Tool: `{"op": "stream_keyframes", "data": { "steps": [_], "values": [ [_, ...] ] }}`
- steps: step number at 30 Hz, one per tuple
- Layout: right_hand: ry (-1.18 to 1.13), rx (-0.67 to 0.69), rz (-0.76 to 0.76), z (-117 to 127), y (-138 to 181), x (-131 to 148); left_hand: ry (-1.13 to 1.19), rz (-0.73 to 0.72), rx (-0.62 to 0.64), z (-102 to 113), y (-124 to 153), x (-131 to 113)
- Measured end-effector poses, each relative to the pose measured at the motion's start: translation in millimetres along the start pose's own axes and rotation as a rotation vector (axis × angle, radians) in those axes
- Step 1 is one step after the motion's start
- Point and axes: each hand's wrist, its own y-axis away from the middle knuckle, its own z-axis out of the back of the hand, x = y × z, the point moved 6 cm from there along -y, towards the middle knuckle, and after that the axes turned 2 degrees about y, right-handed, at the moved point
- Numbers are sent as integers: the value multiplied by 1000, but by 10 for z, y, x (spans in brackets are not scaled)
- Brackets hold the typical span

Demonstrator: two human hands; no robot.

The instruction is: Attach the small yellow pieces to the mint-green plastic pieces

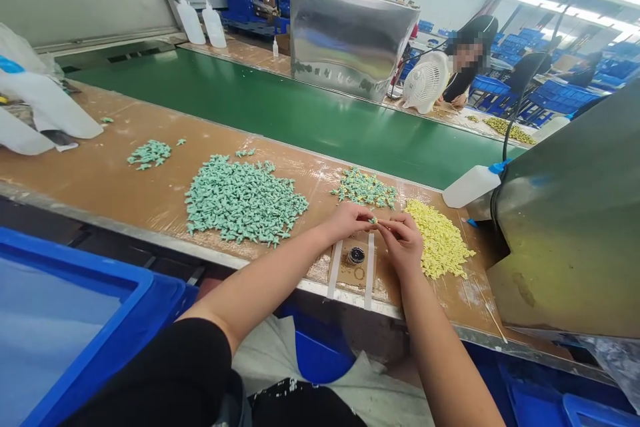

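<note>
A small green piece [373,220] is pinched in the fingertips of my left hand [347,219]. Meeting it from the right, my right hand [404,241] has thumb and forefinger closed at the piece; whatever they grip is too small to make out. Just below the hands, a small round pot of dark liquid [356,255] sits on a taped-down cardboard pad [350,277]. Behind them lies a heap of green pieces with yellow bits on them [365,187]. A pile of small yellow pieces [443,240] is beside my right hand, and a large pile of plain green pieces [243,200] spreads to the left.
A green conveyor belt [240,97] runs behind the brown worktop [95,153]. A white bottle [473,187] and a metal panel [570,227] stand at right. Blue bins [145,280] are below the front edge. Across the belt, a person [463,67] leans near a white fan [425,82].
</note>
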Motion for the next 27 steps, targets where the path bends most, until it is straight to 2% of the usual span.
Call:
{"op": "stream_keyframes", "data": {
  "steps": [6,16,19,23,27],
  "values": [
    [82,50,57,-23,26,19,-156,-16,19,22,-2,15],
    [15,39,-11,-31,44,-35,-389,-121,31,-16,38,-121],
    [-6,34,-28,-52,36,-63,-305,-106,51,-20,29,-101],
    [-14,14,-45,-91,5,-82,-15,-17,114,-44,-3,19],
    [-13,89,6,-113,-10,-42,138,64,96,-20,-40,132]
  ]
}}
